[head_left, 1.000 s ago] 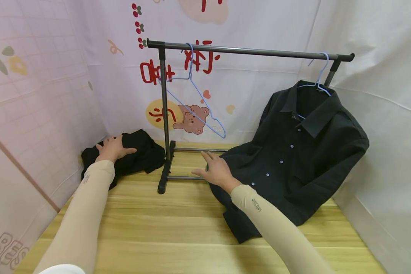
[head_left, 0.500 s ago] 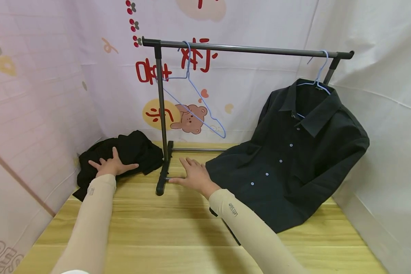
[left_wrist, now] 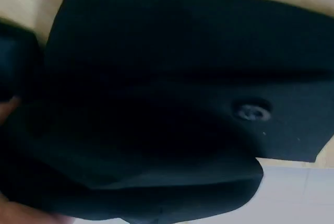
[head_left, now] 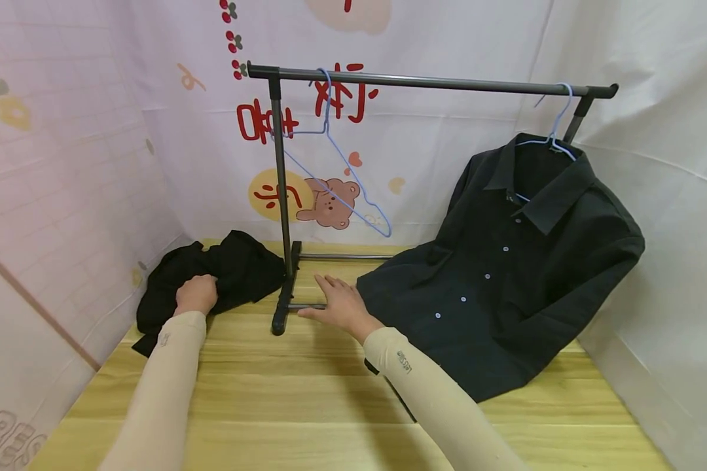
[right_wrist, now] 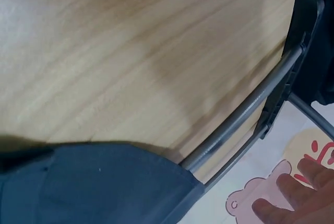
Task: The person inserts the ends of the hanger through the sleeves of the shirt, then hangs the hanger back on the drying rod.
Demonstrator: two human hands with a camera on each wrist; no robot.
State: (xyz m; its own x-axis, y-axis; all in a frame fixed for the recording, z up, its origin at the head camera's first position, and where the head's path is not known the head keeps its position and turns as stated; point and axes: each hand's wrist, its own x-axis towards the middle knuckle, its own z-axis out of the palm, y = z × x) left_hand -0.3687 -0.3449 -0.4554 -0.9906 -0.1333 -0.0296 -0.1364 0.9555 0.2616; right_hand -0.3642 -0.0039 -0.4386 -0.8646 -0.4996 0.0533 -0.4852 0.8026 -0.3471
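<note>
Head view, item one: crumpled black garment, lying on the wooden tabletop just left of the clothes rack, against its foot; left hand on the near edge of the heap, fingers curled into the cloth and gripping it. Left wrist view shows the same dark fabric filling the frame, one small button visible, fingertips barely seen at the left edge. Item two: right hand, just right of the rack's upright, palm down over the lower crossbar at the rack's base, fingers straight and spread, holding nothing; whether it touches the bar cannot be told. Item three: dark button-up shirt, on a light blue hanger at the right end of the rack's top rail, lower half spread over the tabletop, hem beside the right hand. Item four: empty light blue hanger, tilted, near the left end of the rail. Backdrop: printed pink cloth behind and left of the rack
</note>
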